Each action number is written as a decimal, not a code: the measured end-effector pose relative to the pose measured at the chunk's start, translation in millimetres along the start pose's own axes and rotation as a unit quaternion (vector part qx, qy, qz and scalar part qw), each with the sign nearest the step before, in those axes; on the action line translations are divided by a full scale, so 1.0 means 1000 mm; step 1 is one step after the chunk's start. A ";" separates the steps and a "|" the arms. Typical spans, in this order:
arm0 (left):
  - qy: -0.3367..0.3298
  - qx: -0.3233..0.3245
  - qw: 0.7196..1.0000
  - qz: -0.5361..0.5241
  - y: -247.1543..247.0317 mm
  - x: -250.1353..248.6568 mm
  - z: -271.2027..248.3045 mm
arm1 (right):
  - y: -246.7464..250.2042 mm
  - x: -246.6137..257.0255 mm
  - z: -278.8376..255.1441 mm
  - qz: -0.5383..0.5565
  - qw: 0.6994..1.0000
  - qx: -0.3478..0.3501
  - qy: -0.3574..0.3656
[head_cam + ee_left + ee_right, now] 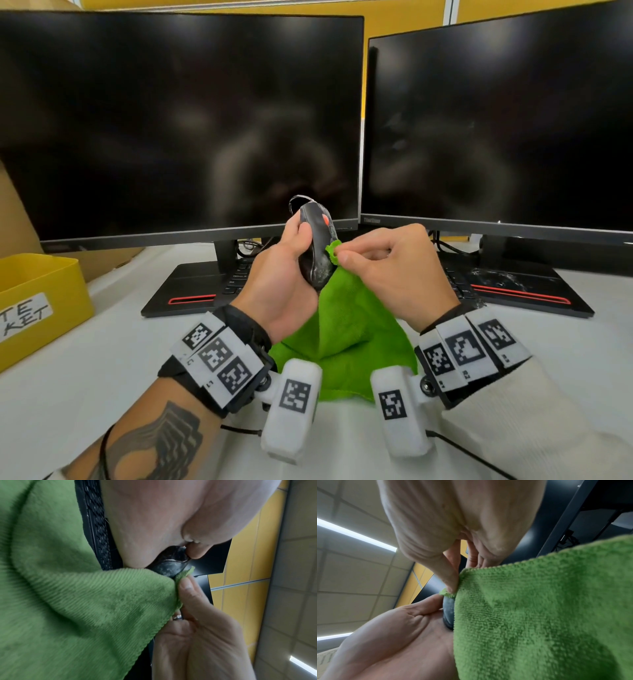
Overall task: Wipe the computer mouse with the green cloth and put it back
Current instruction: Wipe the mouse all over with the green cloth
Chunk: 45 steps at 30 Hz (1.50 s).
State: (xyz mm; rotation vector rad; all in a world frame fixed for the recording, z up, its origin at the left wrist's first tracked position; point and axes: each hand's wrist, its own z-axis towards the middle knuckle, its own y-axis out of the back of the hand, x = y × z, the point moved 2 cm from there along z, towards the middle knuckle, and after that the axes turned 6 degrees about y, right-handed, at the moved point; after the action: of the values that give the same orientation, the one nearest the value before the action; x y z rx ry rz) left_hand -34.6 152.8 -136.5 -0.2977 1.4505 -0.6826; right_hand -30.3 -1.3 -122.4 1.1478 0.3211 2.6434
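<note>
My left hand [291, 260] grips a black computer mouse [317, 246], held upright above the desk with its cable looping off the top. The mouse carries whitish smears on its lower body [169, 569]. My right hand [383, 263] pinches a corner of the green cloth [346, 329] between thumb and forefinger and holds it against the mouse's right side. The remaining cloth hangs down between my wrists. In the right wrist view the cloth [539, 612] covers most of the mouse [448, 612].
Two dark monitors [178, 123] [500, 130] stand behind on flat black bases. A black keyboard [239, 274] lies under my hands. A yellow labelled bin [41, 301] sits at the left beside a cardboard box [13, 212]. The desk [113, 349] is white.
</note>
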 end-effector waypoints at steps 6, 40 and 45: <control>-0.016 -0.006 1.000 0.023 -0.001 -0.003 -0.001 | -0.009 0.004 -0.004 0.008 0.999 0.043 0.020; -0.027 -0.022 0.999 0.025 0.003 0.003 0.005 | -0.014 -0.005 -0.004 -0.012 0.999 0.043 -0.031; -0.039 -0.040 0.997 0.044 0.000 0.005 0.003 | -0.006 -0.006 -0.001 0.005 0.999 0.009 -0.043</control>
State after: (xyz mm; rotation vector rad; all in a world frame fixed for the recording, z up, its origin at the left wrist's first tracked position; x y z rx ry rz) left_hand -31.8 149.1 -139.8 -0.3163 1.4093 -0.5371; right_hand -26.1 2.3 -128.8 1.2667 0.3233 2.5966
